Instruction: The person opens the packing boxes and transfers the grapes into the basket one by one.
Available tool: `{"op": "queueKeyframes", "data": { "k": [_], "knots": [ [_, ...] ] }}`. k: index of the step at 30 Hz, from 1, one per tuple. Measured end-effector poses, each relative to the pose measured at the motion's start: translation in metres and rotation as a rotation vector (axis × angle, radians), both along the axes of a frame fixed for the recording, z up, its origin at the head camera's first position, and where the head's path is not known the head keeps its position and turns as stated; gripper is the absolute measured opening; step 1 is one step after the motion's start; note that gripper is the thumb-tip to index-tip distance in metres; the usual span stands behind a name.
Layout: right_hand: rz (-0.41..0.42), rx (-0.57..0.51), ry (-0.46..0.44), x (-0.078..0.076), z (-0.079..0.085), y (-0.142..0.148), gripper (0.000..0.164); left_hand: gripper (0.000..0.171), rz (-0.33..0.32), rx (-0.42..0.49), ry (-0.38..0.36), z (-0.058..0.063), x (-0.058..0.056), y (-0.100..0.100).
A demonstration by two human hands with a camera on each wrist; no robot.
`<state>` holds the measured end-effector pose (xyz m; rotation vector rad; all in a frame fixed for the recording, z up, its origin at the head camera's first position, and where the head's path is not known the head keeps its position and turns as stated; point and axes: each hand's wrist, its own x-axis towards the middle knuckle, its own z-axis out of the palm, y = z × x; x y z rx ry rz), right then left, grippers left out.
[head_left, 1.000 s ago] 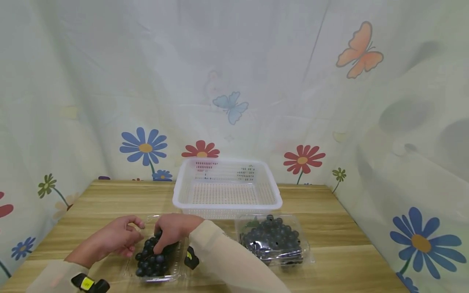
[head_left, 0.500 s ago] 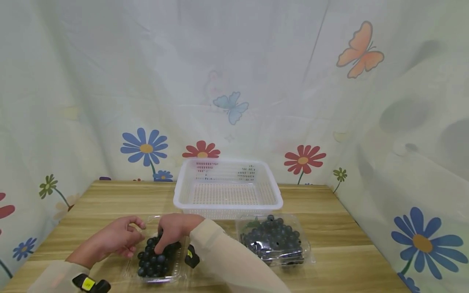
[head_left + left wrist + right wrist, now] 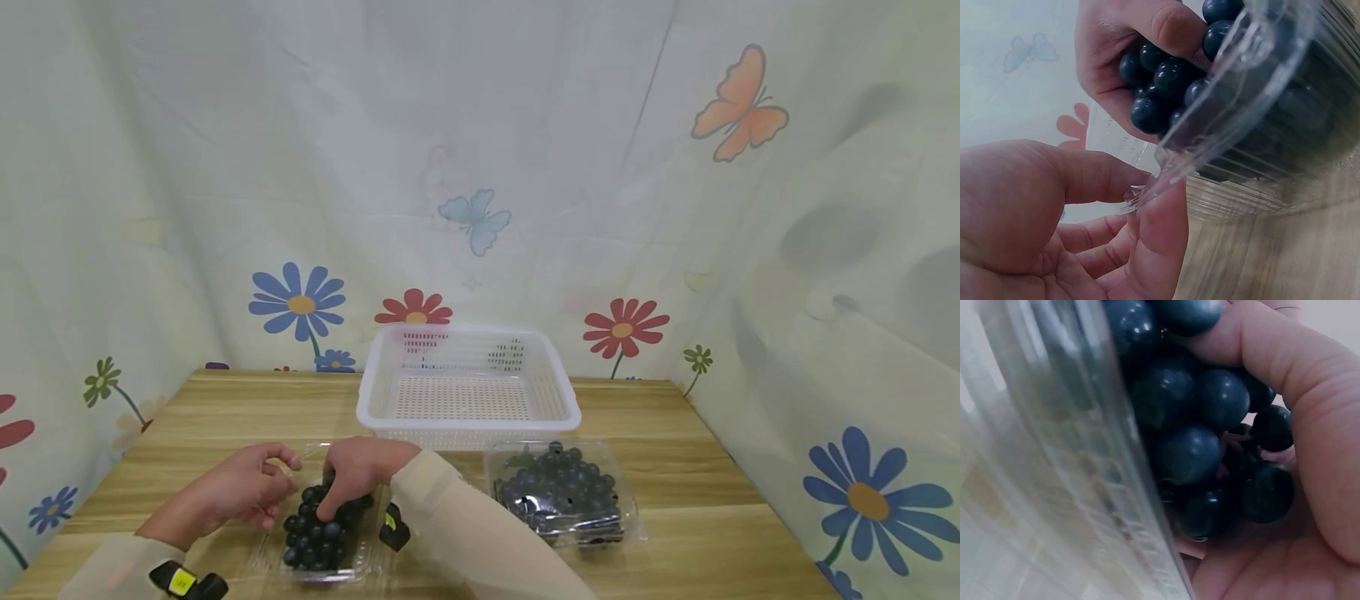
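A bunch of dark blue-black grapes lies in a clear plastic box at the front left of the table. My right hand grips the bunch from above, thumb on one side. In the right wrist view the grapes sit between its thumb and palm, with a bit of stem showing. On the box's left side, my left hand pinches the plastic rim between thumb and forefinger, as the left wrist view shows. The right hand's fingers behind the grapes are mostly hidden.
A white perforated basket stands behind, near the table's back edge. To the right of my right forearm is a second clear plastic box full of dark grapes. Flower-printed curtains enclose the wooden table.
The grapes under my right hand have shifted slightly within the box. Both hands stay at nearly the same places.
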<state>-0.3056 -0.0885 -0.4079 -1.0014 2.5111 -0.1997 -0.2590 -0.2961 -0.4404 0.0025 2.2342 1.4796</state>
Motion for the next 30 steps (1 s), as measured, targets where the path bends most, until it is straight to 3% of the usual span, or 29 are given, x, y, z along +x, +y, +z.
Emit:
{"op": "queueKeyframes", "data": {
  "k": [19, 30],
  "knots": [
    [-0.011, -0.165, -0.066, -0.002, 0.009, 0.017, 0.019, 0.036, 0.005, -0.011, -0.006, 0.000, 0.002, 0.000],
    [-0.071, -0.309, -0.195, 0.002, 0.026, 0.035, 0.013, 0.035, 0.031, -0.038, -0.008, 0.001, 0.003, 0.002]
  ]
}}
